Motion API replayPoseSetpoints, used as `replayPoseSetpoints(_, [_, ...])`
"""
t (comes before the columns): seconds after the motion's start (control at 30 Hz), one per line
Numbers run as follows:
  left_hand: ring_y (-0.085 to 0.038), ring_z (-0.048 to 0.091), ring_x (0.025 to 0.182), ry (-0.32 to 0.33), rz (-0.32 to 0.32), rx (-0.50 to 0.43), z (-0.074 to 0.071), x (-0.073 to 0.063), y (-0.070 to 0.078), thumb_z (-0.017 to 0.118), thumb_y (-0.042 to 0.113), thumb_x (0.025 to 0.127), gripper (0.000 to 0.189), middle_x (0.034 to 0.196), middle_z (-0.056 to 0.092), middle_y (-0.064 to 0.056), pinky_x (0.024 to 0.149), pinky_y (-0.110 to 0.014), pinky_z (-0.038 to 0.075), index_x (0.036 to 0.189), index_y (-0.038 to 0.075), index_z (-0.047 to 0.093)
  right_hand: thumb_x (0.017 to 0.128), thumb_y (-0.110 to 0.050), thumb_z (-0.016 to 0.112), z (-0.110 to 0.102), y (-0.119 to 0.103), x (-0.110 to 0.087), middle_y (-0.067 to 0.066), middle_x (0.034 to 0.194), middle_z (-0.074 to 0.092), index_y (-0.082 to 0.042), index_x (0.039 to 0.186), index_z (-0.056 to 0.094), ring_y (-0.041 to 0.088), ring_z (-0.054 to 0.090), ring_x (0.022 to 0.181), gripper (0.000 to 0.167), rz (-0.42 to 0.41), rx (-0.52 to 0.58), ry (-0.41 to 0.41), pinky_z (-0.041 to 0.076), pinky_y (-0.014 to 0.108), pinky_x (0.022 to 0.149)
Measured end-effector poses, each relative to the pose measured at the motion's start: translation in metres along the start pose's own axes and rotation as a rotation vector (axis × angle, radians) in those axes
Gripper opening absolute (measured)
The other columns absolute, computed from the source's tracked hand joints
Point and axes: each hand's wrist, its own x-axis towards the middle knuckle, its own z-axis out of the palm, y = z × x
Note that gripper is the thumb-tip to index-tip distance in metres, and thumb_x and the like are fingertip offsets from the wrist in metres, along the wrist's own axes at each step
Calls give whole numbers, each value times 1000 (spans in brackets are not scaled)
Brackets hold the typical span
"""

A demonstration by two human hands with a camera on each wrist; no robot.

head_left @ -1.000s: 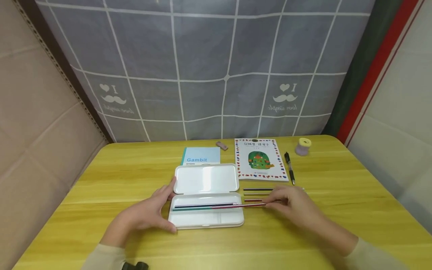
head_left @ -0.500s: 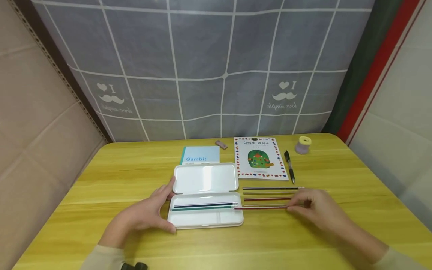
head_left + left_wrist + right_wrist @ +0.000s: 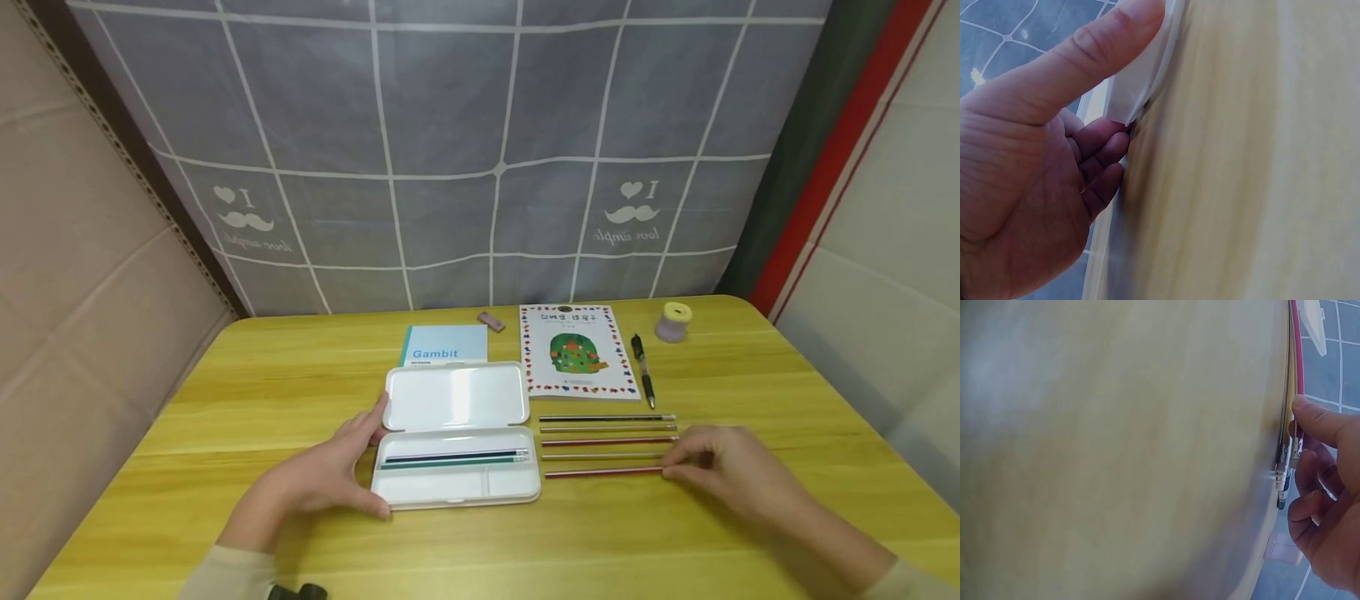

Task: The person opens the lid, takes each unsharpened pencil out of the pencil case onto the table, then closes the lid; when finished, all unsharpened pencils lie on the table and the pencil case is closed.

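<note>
A white pencil case point(image 3: 431, 487) lies with its lid point(image 3: 457, 396) folded back on the table. Two pencils, a dark one and a green one point(image 3: 450, 462), rest inside it. My left hand point(image 3: 330, 479) holds the case by its left end, thumb at the front corner and fingers toward the hinge; the left wrist view shows the thumb over the case edge point(image 3: 1129, 94). Right of the case, my right hand point(image 3: 731, 467) pinches a red pencil point(image 3: 603, 473) near its eraser end. That pencil lies nearest me in a row of several pencils point(image 3: 607, 442).
Behind the case sits a blue Gambit notebook point(image 3: 446, 343), partly covered by the lid. Farther back are a small pinkish eraser point(image 3: 491, 322), a picture book point(image 3: 577, 350), a black pen point(image 3: 642, 371) and a yellow-topped, lilac container point(image 3: 673, 322).
My right hand has drawn the red pencil rightward, out from over the case, and lowered it toward me to the front of the pencil row. The left hand stays on the case.
</note>
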Motion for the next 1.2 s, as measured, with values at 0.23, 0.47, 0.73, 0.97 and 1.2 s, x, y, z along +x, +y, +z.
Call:
replayPoseSetpoints(0.23, [-24, 42, 133, -5, 2, 4, -2, -1, 0, 94, 49, 71, 149, 134, 52, 2, 119, -59, 25, 166, 7, -12, 81, -18, 89, 0, -5, 3, -21, 84, 68, -32, 83, 80, -6, 57, 73, 17, 22, -66, -1, 52, 24, 63])
replayPoseSetpoints(0.47, [-24, 41, 134, 1, 3, 2, -2, 0, 0, 95, 49, 69, 150, 134, 52, 3, 119, -60, 23, 166, 7, -12, 78, -19, 91, -1, -6, 5, -25, 83, 67, -37, 81, 80, -6, 60, 77, 21, -19, -163, 20, 55, 27, 67])
replayPoseSetpoints(0.73, [-24, 41, 131, -6, -5, 0, -1, -2, 1, 95, 47, 72, 147, 131, 52, 3, 120, -56, 26, 166, 7, -10, 78, -18, 90, -1, -5, 6, -23, 86, 69, -34, 84, 82, -3, 63, 79, 18, -105, -194, 29, 56, 29, 68])
replayPoseSetpoints(0.97, [-25, 42, 132, 1, 0, 12, -1, -2, 2, 94, 49, 71, 147, 131, 52, 2, 119, -58, 26, 166, 5, -10, 78, -21, 91, 0, -15, 9, -22, 88, 71, -35, 86, 82, -5, 62, 78, 19, -40, -171, 74, 55, 27, 67])
replayPoseSetpoints(1.2, [-24, 43, 131, 0, 2, 14, 0, -2, 1, 94, 49, 71, 148, 132, 52, 2, 119, -58, 27, 166, 6, -10, 84, -24, 87, 7, -44, 31, -17, 89, 75, -23, 99, 84, -4, 58, 74, 15, 11, -86, 49, 50, 24, 64])
